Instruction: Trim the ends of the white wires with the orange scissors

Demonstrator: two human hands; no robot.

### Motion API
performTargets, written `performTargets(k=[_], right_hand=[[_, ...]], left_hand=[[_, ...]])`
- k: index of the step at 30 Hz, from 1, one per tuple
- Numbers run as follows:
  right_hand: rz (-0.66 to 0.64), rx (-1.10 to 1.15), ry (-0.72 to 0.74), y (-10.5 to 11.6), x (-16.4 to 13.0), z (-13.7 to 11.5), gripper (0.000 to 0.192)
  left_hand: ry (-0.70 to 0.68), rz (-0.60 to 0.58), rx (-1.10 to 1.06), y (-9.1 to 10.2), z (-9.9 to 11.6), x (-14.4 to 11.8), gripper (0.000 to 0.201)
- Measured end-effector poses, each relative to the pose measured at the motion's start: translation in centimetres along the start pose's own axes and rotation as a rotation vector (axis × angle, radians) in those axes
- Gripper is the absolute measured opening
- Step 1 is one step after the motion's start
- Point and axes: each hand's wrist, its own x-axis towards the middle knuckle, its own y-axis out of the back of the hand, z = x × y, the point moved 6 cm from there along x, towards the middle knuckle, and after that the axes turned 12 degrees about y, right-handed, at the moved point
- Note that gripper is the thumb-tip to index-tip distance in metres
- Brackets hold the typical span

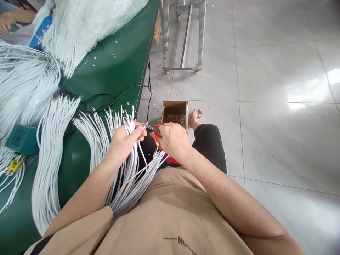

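My left hand (124,140) grips a bundle of white cables (127,177) that hangs down over my lap, their stripped ends sticking up above the fist. My right hand (172,140) holds red-handled cutters (157,131), whose metal tip points left and touches a cable end at my left thumb. Both hands meet just past the edge of the green table (111,67), above an open cardboard box (175,111) on the floor with small dark offcuts inside.
More white cable bundles (50,148) lie fanned over the table, with a big heap (79,24) at the back. A black cord (114,97) crosses the table. A teal box (22,140) sits left. A metal trolley frame (183,39) stands on the tiled floor. Another person's hand (6,21) shows top left.
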Motion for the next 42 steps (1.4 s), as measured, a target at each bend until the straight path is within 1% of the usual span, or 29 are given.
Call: performTargets(k=[3, 7, 9, 12, 16, 20, 23, 25, 27, 30, 32, 33, 36, 42], right_hand=[[-0.003, -0.006, 0.014, 0.0, 0.0, -0.1, 0.031], [0.002, -0.011, 0.019, 0.1, 0.1, 0.1, 0.034], [0.022, -0.012, 0.021, 0.1, 0.0, 0.2, 0.036], [0.057, -0.012, 0.032, 0.1, 0.0, 0.2, 0.036], [0.057, -0.005, 0.039, 0.0, 0.1, 0.3, 0.031], [0.029, -0.009, 0.055, -0.1, 0.3, 0.4, 0.029], [0.053, 0.015, 0.073, -0.3, 0.4, 0.6, 0.028], [0.066, 0.1, 0.052, -0.4, 0.4, 0.9, 0.027], [0.07, 0.287, -0.016, -0.5, 0.4, 1.5, 0.026], [0.119, 0.75, -0.136, -0.5, 0.5, 2.0, 0.023], [0.176, 1.024, -0.165, -0.2, 0.8, 1.8, 0.022], [0.198, 1.112, -0.164, 0.0, 0.9, 1.6, 0.022], [0.225, 1.21, -0.162, 0.2, 1.4, 1.2, 0.02], [0.245, 1.176, -0.182, -0.3, 1.3, 1.2, 0.023]], left_hand=[[0.017, -0.057, -0.04, -0.3, 0.0, 0.1, 0.016], [0.047, -0.096, -0.073, -0.2, 0.0, 0.2, 0.018], [0.084, -0.087, -0.067, 0.0, -0.2, 0.3, 0.018], [0.115, -0.042, -0.038, 0.4, -0.5, 0.3, 0.022], [0.087, -0.05, 0.005, 0.3, -0.4, 0.3, 0.017], [0.047, -0.096, 0.055, 0.1, -0.1, 0.3, 0.017], [0.044, -0.135, 0.039, -0.1, -0.2, 0.4, 0.018], [0.064, -0.148, 0.0, -0.2, -0.3, 0.4, 0.018], [0.074, -0.142, -0.037, -0.2, -0.5, 0.5, 0.016], [0.056, -0.117, -0.028, -0.1, -0.6, 0.6, 0.015], [0.054, -0.099, 0.006, -0.1, -0.6, 0.6, 0.014], [0.058, -0.092, 0.02, -0.1, -0.6, 0.5, 0.014], [0.064, -0.084, 0.057, -0.2, -0.6, 0.4, 0.016], [0.073, -0.082, 0.073, -0.3, -0.5, 0.2, 0.024]])
